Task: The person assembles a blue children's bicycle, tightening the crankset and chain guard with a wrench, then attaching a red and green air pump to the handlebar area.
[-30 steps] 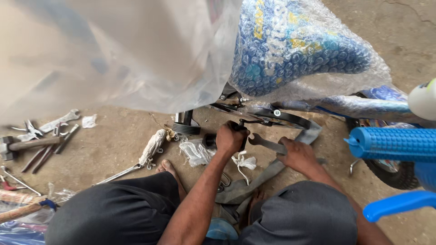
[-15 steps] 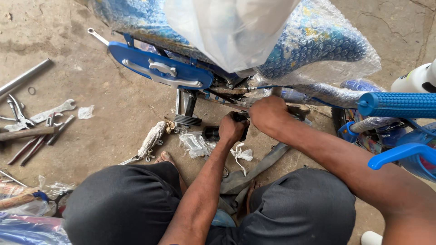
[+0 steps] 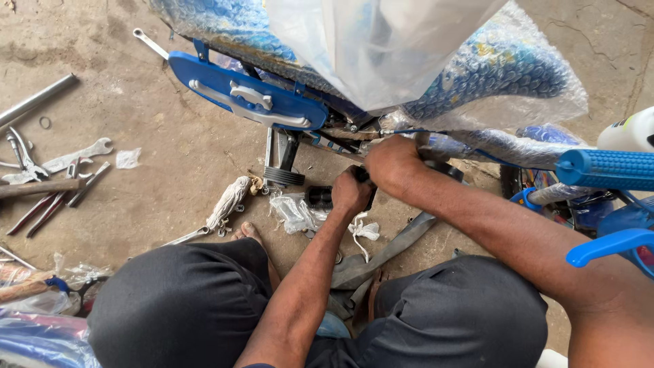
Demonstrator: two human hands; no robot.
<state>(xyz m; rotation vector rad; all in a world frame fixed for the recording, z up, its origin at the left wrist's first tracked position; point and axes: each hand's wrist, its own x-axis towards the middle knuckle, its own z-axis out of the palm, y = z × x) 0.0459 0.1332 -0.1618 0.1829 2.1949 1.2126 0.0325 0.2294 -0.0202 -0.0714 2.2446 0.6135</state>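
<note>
Bicycle frame point(image 3: 477, 88), wrapped in bubble film, fills the upper centre and right of the frame; a clear plastic sheet point(image 3: 381, 48) hangs over it and hides its middle. The left hand point(image 3: 351, 193), centre of frame, is clenched around a dark part beside a black pedal point(image 3: 284, 176). The right hand point(image 3: 392, 163), just above it, presses on the frame's underside; whether its fingers grip anything cannot be told. A blue chain guard point(image 3: 248, 102) lies upper left of centre. Spanners and pliers point(image 3: 48, 170) lie on the concrete floor point(image 3: 157, 197) at left. A blue handlebar grip point(image 3: 606, 169) juts in at right.
</note>
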